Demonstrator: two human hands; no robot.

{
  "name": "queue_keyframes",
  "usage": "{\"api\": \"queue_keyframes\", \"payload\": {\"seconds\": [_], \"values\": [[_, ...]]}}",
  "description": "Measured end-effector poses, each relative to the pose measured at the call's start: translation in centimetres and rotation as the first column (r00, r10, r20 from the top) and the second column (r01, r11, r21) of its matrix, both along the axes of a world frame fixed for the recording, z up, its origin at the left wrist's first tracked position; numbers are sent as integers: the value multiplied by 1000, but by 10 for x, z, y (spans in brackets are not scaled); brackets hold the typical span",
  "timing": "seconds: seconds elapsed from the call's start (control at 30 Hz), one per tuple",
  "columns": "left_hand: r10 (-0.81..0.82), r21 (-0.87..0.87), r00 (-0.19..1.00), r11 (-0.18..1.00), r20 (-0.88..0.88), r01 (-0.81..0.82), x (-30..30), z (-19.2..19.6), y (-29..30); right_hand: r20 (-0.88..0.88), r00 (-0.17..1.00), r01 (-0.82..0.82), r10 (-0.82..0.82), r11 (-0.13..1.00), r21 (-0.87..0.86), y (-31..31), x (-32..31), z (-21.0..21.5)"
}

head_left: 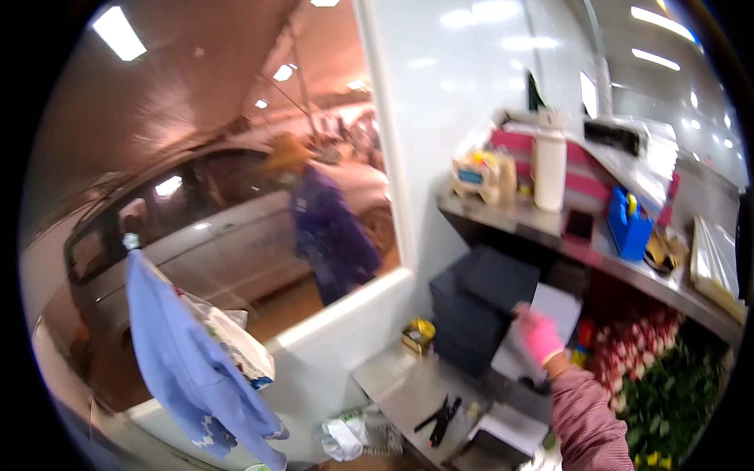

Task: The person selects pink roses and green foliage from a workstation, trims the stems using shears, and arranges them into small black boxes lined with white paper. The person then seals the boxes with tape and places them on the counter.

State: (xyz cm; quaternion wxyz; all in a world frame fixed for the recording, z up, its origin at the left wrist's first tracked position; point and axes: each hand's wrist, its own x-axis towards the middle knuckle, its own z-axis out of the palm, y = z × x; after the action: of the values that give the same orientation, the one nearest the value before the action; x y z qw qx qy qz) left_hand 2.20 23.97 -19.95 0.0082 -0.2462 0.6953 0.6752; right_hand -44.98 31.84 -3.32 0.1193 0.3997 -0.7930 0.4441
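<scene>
My right hand, in a pink glove with bare fingertips, reaches up from the lower right in a mauve knitted sleeve. Its fingers are closed at the left edge of a flat pale grey board, which stands tilted under the shelf. Directly behind the fingertips is a stack of dark grey flat boxes or boards. The hand partly hides the board, and the fingertips are slightly blurred. My left hand is out of view.
Right of the hand lie bundled red-and-white roses with green leaves. Above runs a metal shelf with a white bottle and blue tape dispenser. Black-handled cutters lie on the metal table. A person stands beyond the window.
</scene>
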Motion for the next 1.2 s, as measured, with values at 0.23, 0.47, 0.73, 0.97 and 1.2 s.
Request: {"api": "queue_keyframes", "payload": {"seconds": [0.23,0.47,0.73,0.97,1.2], "values": [[-201,-604,817,769,-541,-210,-184,157,-82,-253,961,-5,113,920,392,153,155,-6],[-814,-957,576,102,76,270,-268,91,10,-142,988,16,56,887,461,170,207,-110],[-793,-686,398,-34,461,727,-316,60,-7,482,875,-142,52,978,152,145,114,-98],[-891,-506,125,-127,436,853,-340,58,-11,895,433,-682,-112,608,406,107,83,-255],[-939,-324,188,89,288,942,-327,-4,-46,855,494,-566,156,805,180,139,184,-321]]}}
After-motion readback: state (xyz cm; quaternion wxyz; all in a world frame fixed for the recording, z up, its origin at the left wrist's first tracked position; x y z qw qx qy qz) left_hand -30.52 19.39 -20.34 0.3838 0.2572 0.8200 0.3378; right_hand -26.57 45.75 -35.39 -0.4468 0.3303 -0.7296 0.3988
